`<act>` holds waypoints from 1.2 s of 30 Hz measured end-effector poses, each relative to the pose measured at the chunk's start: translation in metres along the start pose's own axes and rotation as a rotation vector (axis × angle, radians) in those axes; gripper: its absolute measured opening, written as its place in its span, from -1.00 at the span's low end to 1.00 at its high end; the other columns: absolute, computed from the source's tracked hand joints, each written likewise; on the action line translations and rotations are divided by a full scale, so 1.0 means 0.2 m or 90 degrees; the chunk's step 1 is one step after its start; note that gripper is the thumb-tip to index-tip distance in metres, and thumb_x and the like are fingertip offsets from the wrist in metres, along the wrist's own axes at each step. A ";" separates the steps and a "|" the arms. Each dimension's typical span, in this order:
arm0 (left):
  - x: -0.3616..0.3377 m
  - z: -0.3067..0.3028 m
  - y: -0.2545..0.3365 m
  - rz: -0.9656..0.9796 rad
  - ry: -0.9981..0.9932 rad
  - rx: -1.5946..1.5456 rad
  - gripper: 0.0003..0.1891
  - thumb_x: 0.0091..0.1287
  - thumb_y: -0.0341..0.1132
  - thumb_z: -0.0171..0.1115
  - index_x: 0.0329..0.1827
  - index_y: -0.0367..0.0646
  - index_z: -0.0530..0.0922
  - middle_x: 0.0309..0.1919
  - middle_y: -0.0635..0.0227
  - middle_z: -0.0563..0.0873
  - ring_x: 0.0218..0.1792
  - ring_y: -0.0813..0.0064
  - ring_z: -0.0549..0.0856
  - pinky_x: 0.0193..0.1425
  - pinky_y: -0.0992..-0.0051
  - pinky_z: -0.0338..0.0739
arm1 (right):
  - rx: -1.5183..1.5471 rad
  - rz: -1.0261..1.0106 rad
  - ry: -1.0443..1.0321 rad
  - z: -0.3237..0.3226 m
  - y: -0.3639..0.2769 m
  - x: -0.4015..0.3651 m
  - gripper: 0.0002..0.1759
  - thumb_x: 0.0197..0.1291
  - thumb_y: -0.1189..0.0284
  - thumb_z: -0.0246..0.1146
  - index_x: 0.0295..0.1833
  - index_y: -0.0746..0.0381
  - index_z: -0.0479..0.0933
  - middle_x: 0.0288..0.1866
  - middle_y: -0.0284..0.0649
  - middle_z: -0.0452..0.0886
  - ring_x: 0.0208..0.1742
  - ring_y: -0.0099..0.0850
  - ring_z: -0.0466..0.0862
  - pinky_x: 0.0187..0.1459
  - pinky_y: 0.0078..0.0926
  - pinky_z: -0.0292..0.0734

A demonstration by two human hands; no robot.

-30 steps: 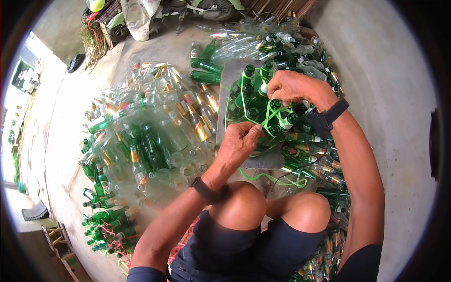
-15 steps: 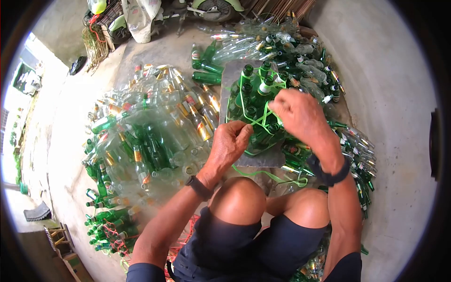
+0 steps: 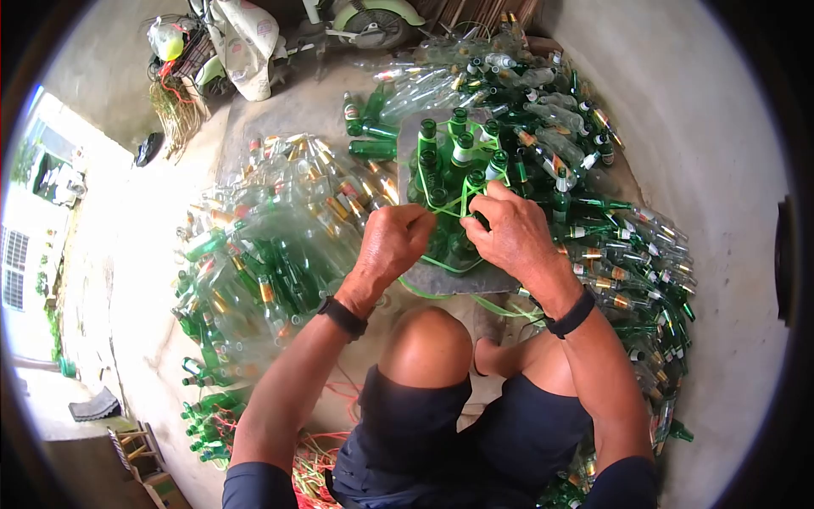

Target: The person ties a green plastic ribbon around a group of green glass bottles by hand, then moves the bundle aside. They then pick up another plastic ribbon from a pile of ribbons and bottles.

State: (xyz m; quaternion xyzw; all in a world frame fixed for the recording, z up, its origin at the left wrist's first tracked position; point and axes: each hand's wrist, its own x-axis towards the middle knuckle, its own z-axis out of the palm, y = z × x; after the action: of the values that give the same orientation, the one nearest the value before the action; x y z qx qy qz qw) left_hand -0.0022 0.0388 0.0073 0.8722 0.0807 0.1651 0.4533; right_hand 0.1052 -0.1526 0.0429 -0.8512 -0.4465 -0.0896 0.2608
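Observation:
In front of my knees, several green glass bottles [image 3: 429, 174] stand upright in a tight bundle on a dark board [image 3: 483, 280]. Bright green plastic strap [image 3: 448, 206] loops around and between their necks. At the bundle's near left side, my left hand [image 3: 395, 244] is closed in a pinch on the strap. My right hand [image 3: 514, 233] is closed at the near right of the bundle, fingers bent around the strap beside a bottle neck. The right fingertips are partly hidden. A loose tail of strap [image 3: 500, 308] hangs below the board's near edge.
Clear and green bottles [image 3: 288, 229] lie heaped on my left. Another large bottle pile [image 3: 593, 229] runs along the wall at right. Red and green strap [image 3: 318, 462] lies tangled near my hip. A parked motorbike wheel [image 3: 377, 24] and white sack [image 3: 248, 51] are at the back.
My right hand has come down and slightly left, closer to the bottle necks. My left hand has shifted slightly left. The head view has tilted a little.

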 end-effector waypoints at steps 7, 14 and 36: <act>0.01 -0.02 0.06 0.026 0.021 0.115 -0.82 0.36 -0.37 0.29 -0.38 -0.29 0.67 -0.51 -0.10 0.65 -0.41 -0.17 0.72 -0.31 0.07 0.59 | -0.003 0.024 0.031 0.03 0.01 0.01 -0.74 0.13 0.31 0.48 -0.42 0.25 0.62 -0.31 -0.15 0.63 -0.36 0.05 0.74 -0.30 0.00 0.68; 0.12 -0.12 0.14 0.178 -0.063 0.291 -0.79 0.36 -0.32 0.28 -0.45 -0.19 0.63 -0.54 -0.04 0.68 -0.43 -0.17 0.72 -0.32 -0.04 0.61 | 0.016 0.049 0.011 0.05 0.01 0.03 -0.77 0.13 0.35 0.46 -0.42 0.24 0.60 -0.30 -0.11 0.64 -0.33 0.06 0.74 -0.27 -0.01 0.68; 0.62 -0.15 0.14 0.166 -0.353 0.281 -0.82 0.27 -0.26 0.41 -0.26 -0.21 0.78 -0.46 0.09 0.75 -0.40 0.14 0.77 -0.21 0.19 0.62 | 0.085 0.012 0.015 0.04 0.00 0.01 -0.87 0.10 0.46 0.48 -0.29 0.26 0.68 -0.24 -0.09 0.67 -0.27 0.03 0.77 -0.19 -0.04 0.72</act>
State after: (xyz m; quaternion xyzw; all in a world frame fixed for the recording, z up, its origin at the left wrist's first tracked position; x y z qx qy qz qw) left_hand 0.1018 0.0812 0.0733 0.9634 -0.1230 -0.0426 0.2344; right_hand 0.1064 -0.1469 0.0361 -0.8352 -0.4400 -0.0672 0.3229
